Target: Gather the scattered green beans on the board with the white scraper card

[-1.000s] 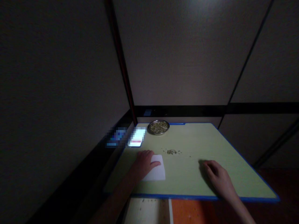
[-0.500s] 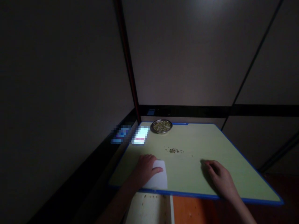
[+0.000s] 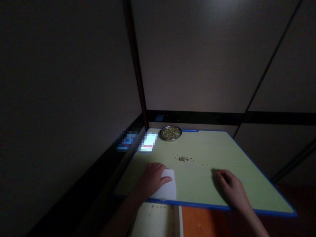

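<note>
My left hand (image 3: 153, 177) lies over a flat white sheet (image 3: 170, 191), like a plastic scraper, at the table's near edge. Its thumb presses on the top and the fingers close over the far left side. Beyond it, a small heap of brown seed-like grains (image 3: 183, 159) is spread on the tabletop, with a few strays around it. My right hand (image 3: 230, 187) rests on the table to the right of the heap, fingers curled in against the thumb. Whatever is between those fingers, if anything, is hidden.
A round metal dish (image 3: 171, 133) full of greenish-brown grains stands at the back left of the pale green table (image 3: 212, 148), which has a blue edge. Beside it glows a blurred phone-like screen (image 3: 148, 142). Below the near edge an open pale drawer (image 3: 158, 219) holds scattered bits.
</note>
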`<state>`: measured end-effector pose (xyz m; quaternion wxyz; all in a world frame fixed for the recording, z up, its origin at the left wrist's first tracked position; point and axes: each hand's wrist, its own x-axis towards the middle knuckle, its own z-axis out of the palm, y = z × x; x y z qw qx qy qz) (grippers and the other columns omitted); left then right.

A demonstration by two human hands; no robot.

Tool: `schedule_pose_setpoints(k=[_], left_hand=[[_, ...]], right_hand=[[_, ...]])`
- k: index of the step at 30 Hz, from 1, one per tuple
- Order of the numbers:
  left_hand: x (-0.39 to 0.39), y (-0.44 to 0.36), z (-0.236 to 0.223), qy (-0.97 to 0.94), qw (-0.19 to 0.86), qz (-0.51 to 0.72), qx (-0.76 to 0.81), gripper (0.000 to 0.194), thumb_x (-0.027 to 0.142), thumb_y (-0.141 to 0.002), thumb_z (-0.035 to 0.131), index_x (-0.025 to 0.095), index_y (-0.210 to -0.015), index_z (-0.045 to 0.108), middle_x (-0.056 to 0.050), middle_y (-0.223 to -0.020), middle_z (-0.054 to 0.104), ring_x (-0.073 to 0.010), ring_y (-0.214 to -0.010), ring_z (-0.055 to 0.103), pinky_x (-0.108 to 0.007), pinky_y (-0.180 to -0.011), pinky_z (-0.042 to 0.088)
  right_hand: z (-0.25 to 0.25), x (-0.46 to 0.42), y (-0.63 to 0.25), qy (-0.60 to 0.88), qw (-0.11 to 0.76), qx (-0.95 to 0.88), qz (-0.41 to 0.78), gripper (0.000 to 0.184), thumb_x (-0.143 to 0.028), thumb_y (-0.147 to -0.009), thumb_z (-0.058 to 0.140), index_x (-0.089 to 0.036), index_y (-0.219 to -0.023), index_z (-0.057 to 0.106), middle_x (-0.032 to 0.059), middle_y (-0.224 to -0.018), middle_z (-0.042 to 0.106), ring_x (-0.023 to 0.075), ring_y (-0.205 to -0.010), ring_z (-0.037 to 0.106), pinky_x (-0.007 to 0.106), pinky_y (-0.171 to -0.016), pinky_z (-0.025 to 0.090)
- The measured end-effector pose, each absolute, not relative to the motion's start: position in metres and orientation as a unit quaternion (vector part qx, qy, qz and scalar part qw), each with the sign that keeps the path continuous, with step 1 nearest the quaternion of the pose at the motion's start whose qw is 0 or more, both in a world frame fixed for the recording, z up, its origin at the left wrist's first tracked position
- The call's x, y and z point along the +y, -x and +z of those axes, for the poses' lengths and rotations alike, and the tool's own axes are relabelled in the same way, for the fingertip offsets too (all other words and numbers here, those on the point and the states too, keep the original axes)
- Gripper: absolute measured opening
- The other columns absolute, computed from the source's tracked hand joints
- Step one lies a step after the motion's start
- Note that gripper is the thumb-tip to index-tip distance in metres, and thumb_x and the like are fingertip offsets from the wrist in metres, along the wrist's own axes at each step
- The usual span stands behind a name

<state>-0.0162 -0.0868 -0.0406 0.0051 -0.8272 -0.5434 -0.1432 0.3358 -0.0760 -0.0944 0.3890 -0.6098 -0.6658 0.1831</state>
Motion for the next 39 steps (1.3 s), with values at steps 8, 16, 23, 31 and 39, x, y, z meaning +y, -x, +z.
schedule_pose_setpoints(k=[8,16,23,31,39], left_hand=[[-0.089,0.017,-0.039,0.825,0.001,-0.15,-0.545,0.026,0.045,-0.082,0.06,0.02,-0.088,0.057,-0.004,-0.094,0.062,-0.0203,-0.091,0.054,-0.033,-0.082,0.038],[-0.093,0.021,-0.024,0.814,-0.003,-0.154,-0.56,0.025,0.044,-0.083,0.058,0.02,-0.09,0.057,-0.004,-0.094,0.063,-0.0201,-0.091,0.055,-0.032,-0.082,0.037],[-0.091,0.025,-0.011,0.795,0.035,-0.168,-0.582,0.026,0.046,-0.085,0.054,0.02,-0.09,0.057,-0.004,-0.095,0.063,-0.0214,-0.091,0.055,-0.035,-0.083,0.037],[-0.098,0.017,-0.029,0.8,0.016,-0.175,-0.573,0.023,0.042,-0.082,0.06,0.02,-0.089,0.058,-0.004,-0.092,0.063,-0.0215,-0.089,0.053,-0.034,-0.079,0.037],[-0.107,0.016,-0.023,0.802,0.032,-0.171,-0.572,0.025,0.044,-0.079,0.064,0.021,-0.084,0.057,-0.003,-0.089,0.062,-0.0215,-0.087,0.052,-0.035,-0.078,0.035]], right_hand=[[-0.093,-0.077,-0.335,0.614,0.386,-0.662,0.187,0.036,-0.049,-0.087,0.045,-0.019,-0.093,0.065,0.0095,-0.097,0.07,0.024,-0.09,0.062,0.034,-0.082,0.046],[-0.098,-0.075,-0.337,0.612,0.391,-0.659,0.198,0.038,-0.051,-0.086,0.045,-0.019,-0.093,0.065,0.0099,-0.099,0.069,0.0241,-0.091,0.062,0.034,-0.083,0.046],[-0.098,-0.075,-0.336,0.602,0.402,-0.665,0.185,0.041,-0.053,-0.085,0.045,-0.018,-0.091,0.067,0.0107,-0.096,0.07,0.0244,-0.087,0.064,0.033,-0.078,0.049],[-0.098,-0.074,-0.335,0.609,0.4,-0.661,0.181,0.04,-0.052,-0.085,0.045,-0.019,-0.09,0.068,0.0091,-0.096,0.071,0.0235,-0.087,0.064,0.033,-0.079,0.049],[-0.094,-0.075,-0.334,0.608,0.405,-0.659,0.18,0.038,-0.05,-0.084,0.047,-0.019,-0.089,0.068,0.0086,-0.095,0.072,0.0234,-0.086,0.065,0.032,-0.077,0.05]])
